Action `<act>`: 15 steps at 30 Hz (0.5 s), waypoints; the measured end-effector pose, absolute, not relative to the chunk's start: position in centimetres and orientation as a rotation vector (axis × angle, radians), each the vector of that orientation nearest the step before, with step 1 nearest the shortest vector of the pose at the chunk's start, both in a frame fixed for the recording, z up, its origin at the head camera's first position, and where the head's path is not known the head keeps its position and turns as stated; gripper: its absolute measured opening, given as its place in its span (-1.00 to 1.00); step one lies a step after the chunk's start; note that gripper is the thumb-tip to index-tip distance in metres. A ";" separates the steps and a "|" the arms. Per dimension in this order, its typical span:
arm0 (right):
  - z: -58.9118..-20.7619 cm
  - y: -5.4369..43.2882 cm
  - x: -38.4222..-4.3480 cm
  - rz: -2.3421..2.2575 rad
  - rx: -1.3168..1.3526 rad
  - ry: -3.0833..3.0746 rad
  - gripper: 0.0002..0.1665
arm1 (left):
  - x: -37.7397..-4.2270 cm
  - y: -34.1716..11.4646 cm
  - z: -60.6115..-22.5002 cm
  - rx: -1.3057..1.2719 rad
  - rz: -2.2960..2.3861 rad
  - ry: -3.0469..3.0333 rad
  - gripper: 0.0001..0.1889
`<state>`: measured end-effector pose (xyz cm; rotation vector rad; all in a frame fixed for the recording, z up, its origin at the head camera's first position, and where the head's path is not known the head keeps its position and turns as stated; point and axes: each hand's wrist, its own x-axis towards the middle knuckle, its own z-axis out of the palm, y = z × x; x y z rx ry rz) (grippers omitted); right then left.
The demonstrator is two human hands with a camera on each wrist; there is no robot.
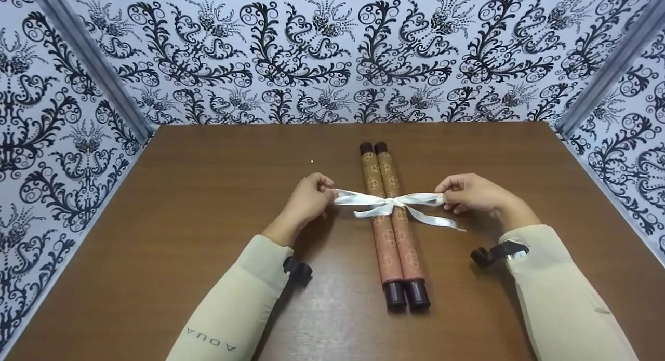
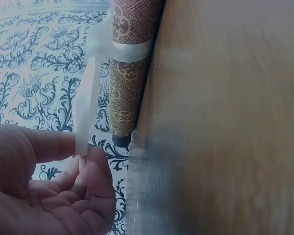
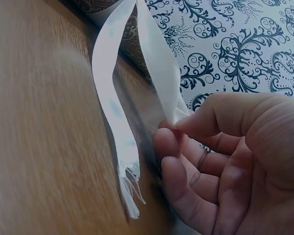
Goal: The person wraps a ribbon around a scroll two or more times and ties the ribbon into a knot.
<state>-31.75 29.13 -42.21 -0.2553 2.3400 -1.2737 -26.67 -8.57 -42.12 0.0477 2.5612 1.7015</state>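
Observation:
Two patterned tubes (image 1: 388, 237) with dark end caps lie side by side on the table, tan at the far end and reddish at the near end. A white ribbon (image 1: 382, 210) goes round their middle and is tied in a bow on top. On the left, my left hand (image 1: 309, 199) pinches one bow loop between thumb and fingertips. My right hand (image 1: 475, 197) pinches the other loop, stretched out to the right. Two loose ribbon tails hang toward me; in the right wrist view one tail (image 3: 112, 98) ends in frayed threads.
The brown wooden table (image 1: 208, 163) has walls with black-and-white scroll pattern (image 1: 322, 54) on its far side and both sides. Dark wrist straps with small cameras (image 1: 298, 271) sit over the cream sleeves (image 1: 228, 304). A tiny pale speck lies beyond my left hand.

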 end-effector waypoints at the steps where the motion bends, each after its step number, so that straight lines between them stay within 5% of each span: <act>1: -42.2 29.2 -31.7 -1.262 -0.265 2.348 -0.65 | -26.7 -8.6 -42.1 0.052 1.698 2.576 -0.78; 15: -40.7 27.4 -30.8 -1.041 -0.307 2.695 -0.70 | -26.9 -8.2 -41.2 0.066 1.431 3.003 -0.87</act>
